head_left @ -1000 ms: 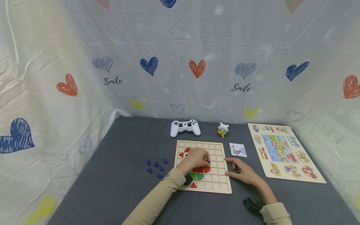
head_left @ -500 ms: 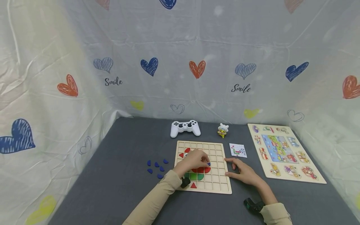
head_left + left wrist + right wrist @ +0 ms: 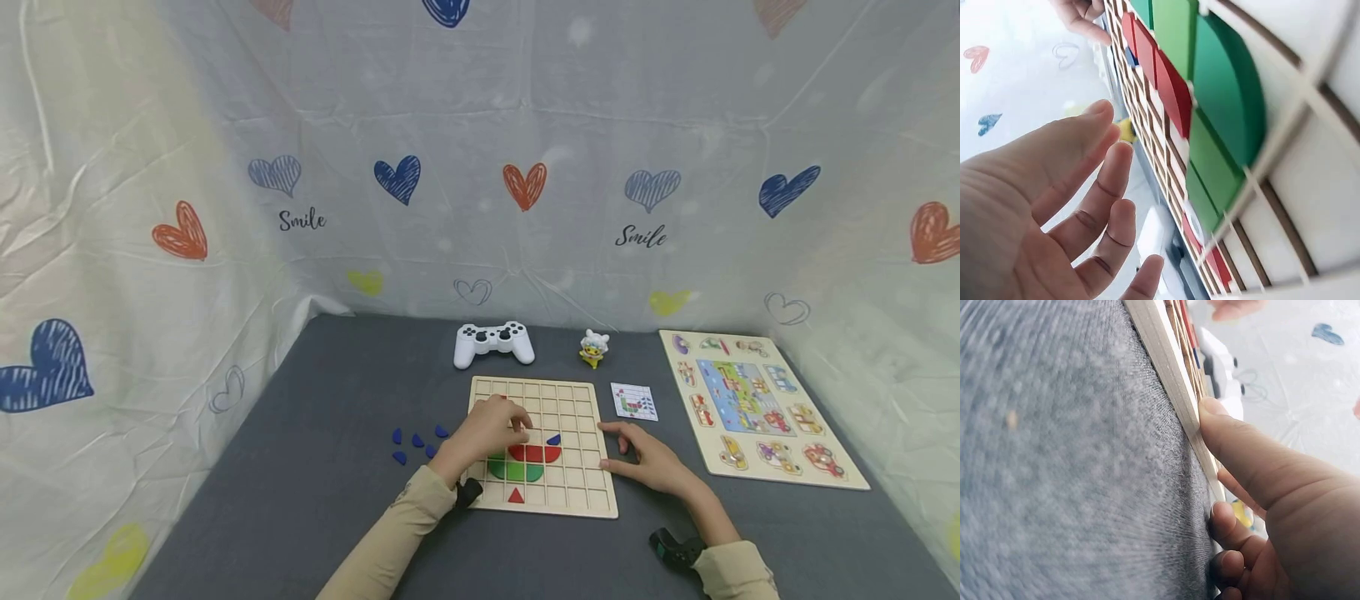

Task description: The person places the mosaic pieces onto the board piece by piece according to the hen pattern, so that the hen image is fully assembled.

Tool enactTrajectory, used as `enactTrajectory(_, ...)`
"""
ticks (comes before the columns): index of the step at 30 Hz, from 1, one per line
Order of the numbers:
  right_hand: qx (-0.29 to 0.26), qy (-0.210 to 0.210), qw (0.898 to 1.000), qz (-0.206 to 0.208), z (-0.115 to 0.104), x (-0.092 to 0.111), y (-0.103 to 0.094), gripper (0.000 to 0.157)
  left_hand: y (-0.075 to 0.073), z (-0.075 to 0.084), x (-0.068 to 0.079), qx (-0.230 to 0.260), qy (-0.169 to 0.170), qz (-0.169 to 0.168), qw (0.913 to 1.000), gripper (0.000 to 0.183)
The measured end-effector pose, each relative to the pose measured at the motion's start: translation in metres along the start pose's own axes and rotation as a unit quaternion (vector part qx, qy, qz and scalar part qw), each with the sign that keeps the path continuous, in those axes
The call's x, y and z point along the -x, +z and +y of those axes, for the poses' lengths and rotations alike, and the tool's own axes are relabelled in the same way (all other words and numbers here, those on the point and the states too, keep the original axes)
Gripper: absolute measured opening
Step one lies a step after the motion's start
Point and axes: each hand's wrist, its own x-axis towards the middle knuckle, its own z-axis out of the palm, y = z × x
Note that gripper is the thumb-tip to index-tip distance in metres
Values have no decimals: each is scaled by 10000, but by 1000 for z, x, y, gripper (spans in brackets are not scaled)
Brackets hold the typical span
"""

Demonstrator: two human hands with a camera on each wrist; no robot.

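Note:
A wooden grid board (image 3: 581,483) lies on the grey cloth. My left hand (image 3: 486,432) hovers over its left part, fingers loosely bent and nothing between them in the left wrist view. In the grid sit a blue piece (image 3: 553,439), a row of red pieces (image 3: 536,454), green pieces (image 3: 516,472) and a red triangle (image 3: 516,496). More pieces at the upper left are hidden by this hand in the head view. My right hand (image 3: 651,460) touches the board's right edge, the thumb (image 3: 1216,412) against its side.
Several blue pieces (image 3: 417,439) lie loose left of the board. Behind it stand a white game controller (image 3: 493,342) and a small yellow-and-white figurine (image 3: 594,347). A pattern card (image 3: 634,402) lies to the right, then a picture puzzle board (image 3: 757,408).
My left hand has let go of the blue piece, which stays in the grid above the red row, and has drawn back to the left. The right hand has not moved.

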Motion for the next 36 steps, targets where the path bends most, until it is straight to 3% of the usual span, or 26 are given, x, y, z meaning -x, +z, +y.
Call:
enactTrajectory(7,-46,69,10000,37,-2,1,0,57,-8,-19,17,-114,166,179,9996,15)
enactTrajectory(22,-22,154,9999,-32,-2,0,1,56,-30,-68,64,-221,-374,711,9965,18)
enactTrajectory(29,-65,167,9998,-45,-2,1,1,56,-43,-86,82,-201,-827,717,9938,19)
enactTrajectory(36,-93,159,9998,-72,-4,1,-1,55,-54,-103,99,-208,-884,662,9937,22)
